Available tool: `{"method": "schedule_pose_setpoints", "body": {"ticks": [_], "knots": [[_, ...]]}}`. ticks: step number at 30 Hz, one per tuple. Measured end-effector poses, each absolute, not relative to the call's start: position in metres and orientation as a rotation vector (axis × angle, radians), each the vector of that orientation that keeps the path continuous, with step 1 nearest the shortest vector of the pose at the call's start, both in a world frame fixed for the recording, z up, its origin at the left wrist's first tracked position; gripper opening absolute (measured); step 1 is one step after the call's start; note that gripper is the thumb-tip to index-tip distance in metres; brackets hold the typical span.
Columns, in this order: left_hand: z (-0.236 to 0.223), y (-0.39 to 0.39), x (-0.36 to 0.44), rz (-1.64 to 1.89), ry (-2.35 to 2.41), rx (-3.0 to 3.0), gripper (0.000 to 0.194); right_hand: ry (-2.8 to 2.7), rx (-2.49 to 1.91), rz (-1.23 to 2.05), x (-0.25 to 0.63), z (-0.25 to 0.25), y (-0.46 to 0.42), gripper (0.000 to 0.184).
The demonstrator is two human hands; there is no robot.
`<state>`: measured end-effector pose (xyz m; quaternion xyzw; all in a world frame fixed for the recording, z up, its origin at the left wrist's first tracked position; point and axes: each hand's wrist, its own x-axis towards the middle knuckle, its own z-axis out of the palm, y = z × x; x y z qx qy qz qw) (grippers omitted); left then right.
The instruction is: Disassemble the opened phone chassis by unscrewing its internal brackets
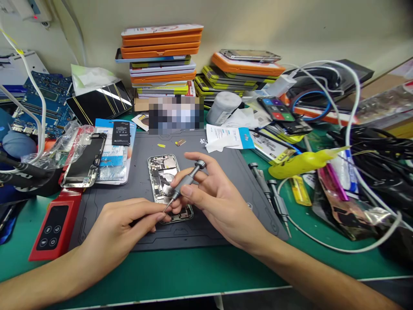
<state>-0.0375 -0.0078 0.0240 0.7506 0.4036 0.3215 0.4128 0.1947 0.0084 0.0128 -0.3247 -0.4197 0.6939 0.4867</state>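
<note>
My right hand (214, 193) grips a grey precision screwdriver (185, 186), held at a slant with its thin tip pointing down and left. Thumb and fingers of my left hand (129, 221) are pinched together right at that tip; whatever lies between them is too small or hidden to make out. Under both hands is an opened phone (161, 165) with a silver frame, its inner parts exposed. My fingers cover much of its lower end. The phone lies on a dark grey work mat (135, 172).
Left of the mat are a detached phone screen (84, 161), a black battery (121, 133) and a red device (53, 230). More screwdrivers (279, 204) and a yellow bottle (300, 165) lie right. Stacked boxes (161, 51) stand behind. A white cable (342, 249) loops across the green table.
</note>
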Motion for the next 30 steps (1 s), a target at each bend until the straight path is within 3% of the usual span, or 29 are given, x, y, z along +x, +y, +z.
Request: {"method": "schedule_pose_setpoints", "body": {"ticks": [30], "knots": [[0.0256,-0.0062,-0.0386,0.774,0.976,2.018,0.027,-0.997,-0.807,1.76,0.1977,0.0162,0.0112,0.051]]}}
